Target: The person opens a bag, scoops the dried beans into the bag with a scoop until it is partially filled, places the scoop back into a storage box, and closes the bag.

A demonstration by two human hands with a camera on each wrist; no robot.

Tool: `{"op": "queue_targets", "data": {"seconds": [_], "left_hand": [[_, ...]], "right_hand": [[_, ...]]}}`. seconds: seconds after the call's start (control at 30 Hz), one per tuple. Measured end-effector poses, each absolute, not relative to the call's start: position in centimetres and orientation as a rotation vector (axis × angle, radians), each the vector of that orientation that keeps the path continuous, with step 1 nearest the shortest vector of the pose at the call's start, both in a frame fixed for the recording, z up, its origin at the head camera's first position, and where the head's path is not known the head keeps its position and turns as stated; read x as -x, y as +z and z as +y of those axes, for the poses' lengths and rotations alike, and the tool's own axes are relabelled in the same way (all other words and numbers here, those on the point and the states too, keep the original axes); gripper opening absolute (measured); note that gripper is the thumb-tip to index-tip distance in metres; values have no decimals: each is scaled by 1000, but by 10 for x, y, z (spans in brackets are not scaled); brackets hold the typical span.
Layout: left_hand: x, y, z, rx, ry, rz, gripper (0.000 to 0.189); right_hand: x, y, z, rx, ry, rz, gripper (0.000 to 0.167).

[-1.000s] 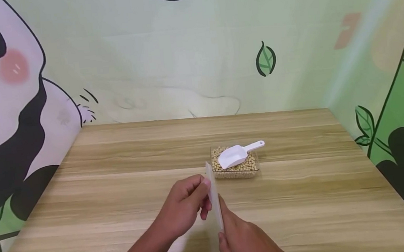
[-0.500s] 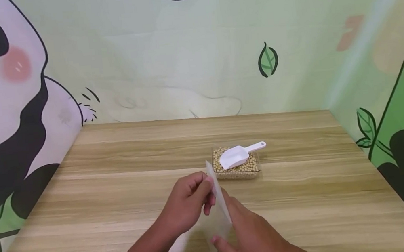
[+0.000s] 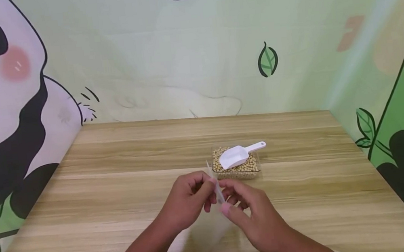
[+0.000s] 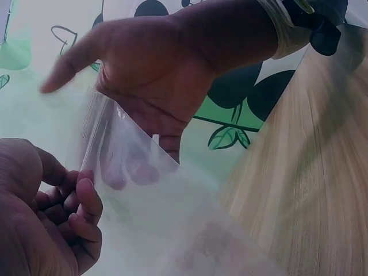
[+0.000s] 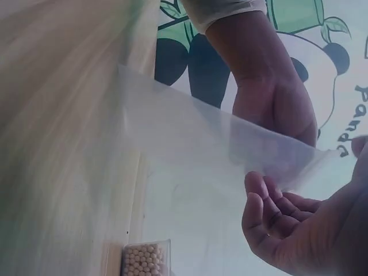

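A clear, thin plastic bag [image 3: 220,196] hangs upright between the two hands, seen nearly edge-on from the head. My left hand [image 3: 189,200] pinches it near its upper edge with thumb and fingers. On the other side is my right hand [image 3: 256,214], its fingertips right at the bag and its thumb standing apart from them. The left wrist view shows the right hand's fingers [image 4: 144,172] through the film. In the right wrist view the sheet [image 5: 190,126] stretches across toward the table, partly covering the left hand [image 5: 276,109].
Beyond the hands stands a clear rectangular container [image 3: 237,175] full of pale round beans [image 3: 251,164]. A white scoop [image 3: 235,156] lies on top, handle pointing right. The wooden table [image 3: 101,184] meets a panda-printed backdrop [image 3: 145,66] behind and at both sides.
My right hand has gone from lying flat along the bag to reaching its upper edge, thumb and fingers spread about it. The left hand keeps its pinch, shifted slightly right.
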State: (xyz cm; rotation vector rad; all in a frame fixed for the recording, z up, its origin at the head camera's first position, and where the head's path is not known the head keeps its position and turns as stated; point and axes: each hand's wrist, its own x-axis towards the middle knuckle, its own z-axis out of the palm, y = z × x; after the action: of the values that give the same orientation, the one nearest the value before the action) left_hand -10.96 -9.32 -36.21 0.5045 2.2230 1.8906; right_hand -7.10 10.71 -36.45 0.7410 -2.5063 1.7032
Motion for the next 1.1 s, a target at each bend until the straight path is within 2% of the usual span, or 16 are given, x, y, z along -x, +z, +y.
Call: {"op": "queue_targets", "data": {"seconds": [0.2,0.33,0.67,1.1], "left_hand": [[112,-364,-92,-537,1874,2203,32],[113,-364,-92,-552,1847,2199,32],[114,-366,-96,-587,1808,2168,32],[115,-366,-102,-649,1779,2138,28]], "right_hand": [[78,-353,98,-377,1800,-2604,17],[82,-348,96,-305,1824,-2595,11],[88,-344,94,-306,1876,-2631,20],[88,-346,92,-139,1838,-2636,24]]}}
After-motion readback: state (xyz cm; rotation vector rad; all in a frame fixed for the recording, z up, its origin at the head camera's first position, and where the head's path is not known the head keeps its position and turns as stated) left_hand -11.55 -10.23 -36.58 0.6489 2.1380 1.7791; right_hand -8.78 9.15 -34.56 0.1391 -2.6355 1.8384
